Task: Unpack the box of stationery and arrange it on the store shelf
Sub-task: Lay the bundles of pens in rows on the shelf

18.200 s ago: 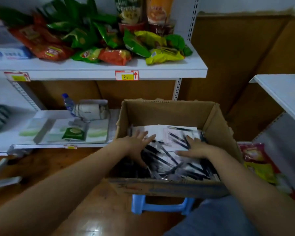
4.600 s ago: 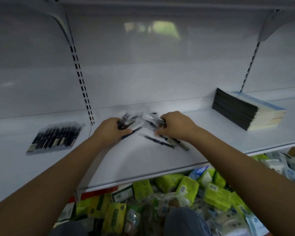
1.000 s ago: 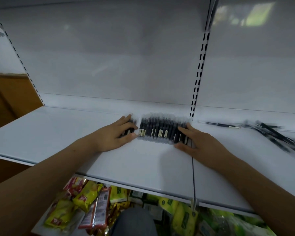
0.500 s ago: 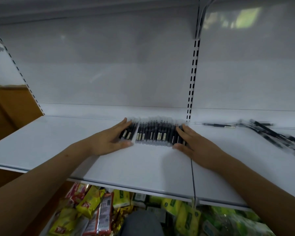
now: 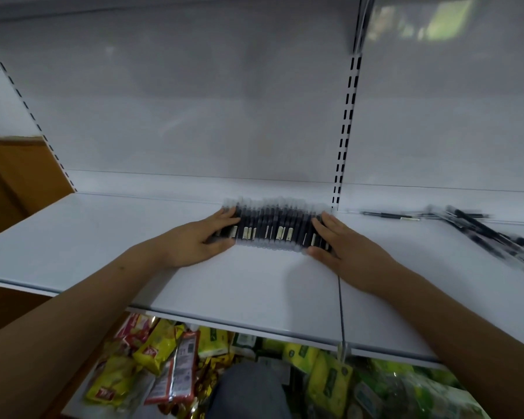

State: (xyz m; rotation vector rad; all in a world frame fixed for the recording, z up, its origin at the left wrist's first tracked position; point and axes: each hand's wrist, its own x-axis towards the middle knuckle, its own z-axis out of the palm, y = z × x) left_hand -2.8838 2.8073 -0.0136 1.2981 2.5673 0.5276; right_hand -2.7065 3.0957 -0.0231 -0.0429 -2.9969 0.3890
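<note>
A row of black pens in clear wrappers is lying side by side on a white store shelf, set close against the back panel and just left of a slotted upright. The left hand is resting flat at the row's left end, fingers straight and lying over the outermost pens, while the right hand is pressing in the same way at the right end, its fingers extended and overlapping the last pens; neither hand is curling around anything. Further right on the same shelf, well apart from the row, loose black pens are lying scattered at angles, blurred at the frame's edge. The glossy white back panel is catching a greenish reflection near the top right. Beneath the shelf's front edge, yellow, green and red snack packets are crowding a lower level. A strip of brown wooden wall is showing at the far left.
</note>
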